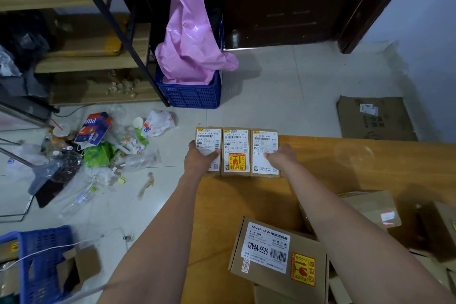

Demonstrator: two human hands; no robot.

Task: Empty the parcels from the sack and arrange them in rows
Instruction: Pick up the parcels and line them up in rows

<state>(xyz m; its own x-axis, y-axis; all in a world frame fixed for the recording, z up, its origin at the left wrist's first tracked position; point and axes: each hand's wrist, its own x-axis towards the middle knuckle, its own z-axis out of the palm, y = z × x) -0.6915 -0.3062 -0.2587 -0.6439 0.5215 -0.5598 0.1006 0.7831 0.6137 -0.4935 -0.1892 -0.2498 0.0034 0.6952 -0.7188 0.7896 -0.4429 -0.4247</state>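
Squaring up three labelled parcels (236, 152) at twelve o'clock on the surface (345, 168), the left hand (200, 158) grips the left box's edge while the right hand (281, 157) lies flat-fingered on the right one. Overhanging the far edge, they could tip floorward if pushed.

Just two bare forearms in view, no sleeves showing anywhere up to the bottom edge of the shot. No watch, bracelet or rings that I can spot, and no gloves on the left hand (201, 159) or the right hand (281, 157). Fingernails are too small to make out.
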